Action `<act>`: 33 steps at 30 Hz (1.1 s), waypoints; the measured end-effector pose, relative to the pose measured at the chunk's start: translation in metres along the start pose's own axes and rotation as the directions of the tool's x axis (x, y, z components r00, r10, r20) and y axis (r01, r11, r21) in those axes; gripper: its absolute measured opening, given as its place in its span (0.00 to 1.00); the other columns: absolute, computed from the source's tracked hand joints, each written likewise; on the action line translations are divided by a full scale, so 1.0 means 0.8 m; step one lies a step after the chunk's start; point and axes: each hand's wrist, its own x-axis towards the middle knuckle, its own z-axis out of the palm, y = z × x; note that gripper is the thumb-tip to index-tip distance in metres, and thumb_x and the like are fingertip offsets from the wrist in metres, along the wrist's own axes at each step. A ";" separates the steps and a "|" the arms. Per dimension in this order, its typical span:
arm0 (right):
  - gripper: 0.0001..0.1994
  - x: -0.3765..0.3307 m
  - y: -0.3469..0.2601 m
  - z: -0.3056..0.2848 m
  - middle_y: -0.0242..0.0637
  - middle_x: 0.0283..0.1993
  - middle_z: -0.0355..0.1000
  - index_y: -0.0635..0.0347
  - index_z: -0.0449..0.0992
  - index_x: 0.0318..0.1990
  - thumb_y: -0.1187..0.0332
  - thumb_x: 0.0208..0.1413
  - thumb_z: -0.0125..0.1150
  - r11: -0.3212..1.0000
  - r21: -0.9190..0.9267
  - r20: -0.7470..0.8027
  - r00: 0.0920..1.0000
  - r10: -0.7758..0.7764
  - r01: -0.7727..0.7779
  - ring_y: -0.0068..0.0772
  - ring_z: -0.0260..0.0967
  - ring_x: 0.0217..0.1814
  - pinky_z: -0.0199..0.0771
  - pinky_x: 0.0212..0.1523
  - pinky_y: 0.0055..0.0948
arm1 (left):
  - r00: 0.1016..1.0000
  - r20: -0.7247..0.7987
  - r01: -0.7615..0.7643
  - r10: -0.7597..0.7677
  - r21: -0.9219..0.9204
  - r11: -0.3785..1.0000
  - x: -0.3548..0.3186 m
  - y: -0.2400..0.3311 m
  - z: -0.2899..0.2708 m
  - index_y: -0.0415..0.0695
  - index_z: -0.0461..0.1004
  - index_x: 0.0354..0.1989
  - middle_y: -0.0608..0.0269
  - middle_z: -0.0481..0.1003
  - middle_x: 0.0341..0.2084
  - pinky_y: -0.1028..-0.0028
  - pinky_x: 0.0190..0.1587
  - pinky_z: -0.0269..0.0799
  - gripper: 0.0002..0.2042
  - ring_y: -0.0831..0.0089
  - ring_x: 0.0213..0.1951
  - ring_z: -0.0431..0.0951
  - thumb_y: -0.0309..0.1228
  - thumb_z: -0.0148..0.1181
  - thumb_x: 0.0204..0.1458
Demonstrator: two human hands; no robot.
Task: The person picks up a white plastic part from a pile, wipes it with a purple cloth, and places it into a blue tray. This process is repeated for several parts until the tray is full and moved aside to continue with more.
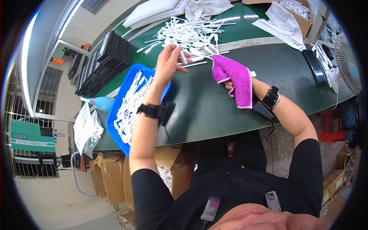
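One white stick (184, 57) is pinched between the thumb and fingertips of the left hand (167, 65), raised just above the dark green table (291, 69). A single pink cloth (235, 78) is gripped by the right hand (232, 85), whose fingers are closed inside its folds. A large loose heap of white sticks (191, 34), too many to be counted, lies beyond. One blue tray (115, 126) is filled with more white sticks.

Green table (214, 111): white stick pile (191, 36), blue tray (130, 103), black trays (105, 63), cardboard box (297, 13), white cloths (281, 25), phone (314, 67).
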 end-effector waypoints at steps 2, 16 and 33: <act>0.10 0.008 0.004 -0.005 0.25 0.22 0.60 0.54 0.67 0.30 0.62 0.61 0.52 1.000 0.013 -0.036 0.999 0.021 -0.021 0.17 0.56 0.21 0.58 0.24 0.18 | 0.967 0.256 0.218 -0.010 -0.803 0.555 -0.020 -0.001 0.014 0.39 0.69 0.45 0.56 0.76 0.42 0.74 0.38 0.76 0.11 0.68 0.43 0.78 0.33 0.51 0.60; 0.13 0.018 -0.019 0.020 0.28 0.20 0.62 0.62 0.70 0.43 0.61 0.63 0.49 0.988 0.110 -0.233 0.969 -0.083 0.111 0.19 0.56 0.16 0.61 0.21 0.22 | 0.982 0.185 0.187 -0.047 -0.875 0.446 -0.063 -0.029 0.096 0.35 0.67 0.54 0.54 0.76 0.42 0.75 0.41 0.77 0.17 0.69 0.40 0.79 0.29 0.54 0.58; 0.09 0.031 -0.003 -0.012 0.27 0.19 0.61 0.61 0.70 0.45 0.66 0.62 0.49 0.668 -0.653 0.035 0.895 -0.445 0.357 0.20 0.58 0.17 0.59 0.20 0.21 | 0.942 0.335 0.226 -0.036 -0.550 0.804 -0.073 -0.020 0.107 0.36 0.71 0.47 0.64 0.75 0.30 0.80 0.28 0.73 0.13 0.80 0.28 0.74 0.30 0.57 0.57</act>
